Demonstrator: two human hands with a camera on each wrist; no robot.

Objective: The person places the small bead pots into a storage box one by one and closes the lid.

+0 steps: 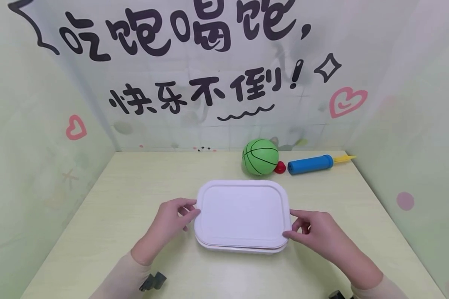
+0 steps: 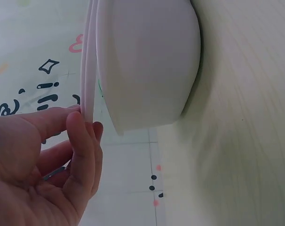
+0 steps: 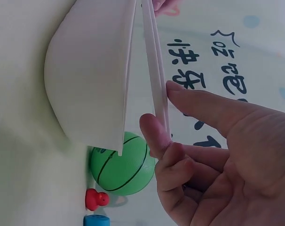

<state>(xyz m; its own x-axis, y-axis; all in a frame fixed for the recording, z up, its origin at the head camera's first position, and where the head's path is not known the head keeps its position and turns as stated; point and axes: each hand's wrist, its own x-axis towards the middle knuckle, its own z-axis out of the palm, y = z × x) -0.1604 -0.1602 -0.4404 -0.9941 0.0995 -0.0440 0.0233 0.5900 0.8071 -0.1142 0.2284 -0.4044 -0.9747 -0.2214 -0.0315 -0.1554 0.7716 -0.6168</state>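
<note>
A white rectangular lid with rounded corners is held over a white container standing on the table. My left hand pinches the lid's left edge between thumb and fingers. At the opposite edge, my right hand pinches the lid the same way. Both wrist views show a gap between lid and container rim, wider toward the far side in the right wrist view. From the head view the lid covers the container's opening, so its inside is hidden.
Behind the container sit a green ball with black lines and a small red toy. To their right lies a blue hand pump with a yellow nozzle. Printed cloth walls enclose the wooden table at the back and sides.
</note>
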